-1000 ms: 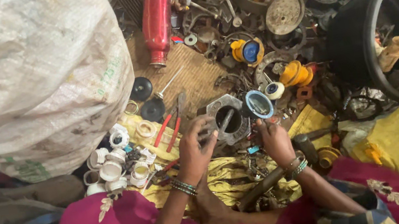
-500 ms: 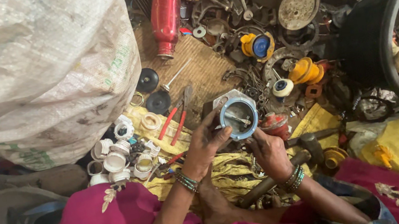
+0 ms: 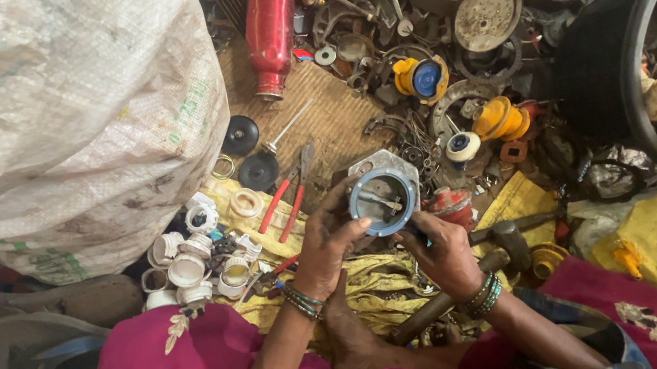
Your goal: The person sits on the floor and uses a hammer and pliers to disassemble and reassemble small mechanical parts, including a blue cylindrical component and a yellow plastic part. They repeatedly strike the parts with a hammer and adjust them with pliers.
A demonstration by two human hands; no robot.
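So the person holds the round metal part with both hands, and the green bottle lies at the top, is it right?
Not quite: the bottle is red, not green, as the head view shows. Both hands, left and right, do hold the round metal part.

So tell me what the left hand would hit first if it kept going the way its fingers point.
The left hand points up and right, at the round metal part it already holds. Past that, probably the scrap pile; depth is unclear.
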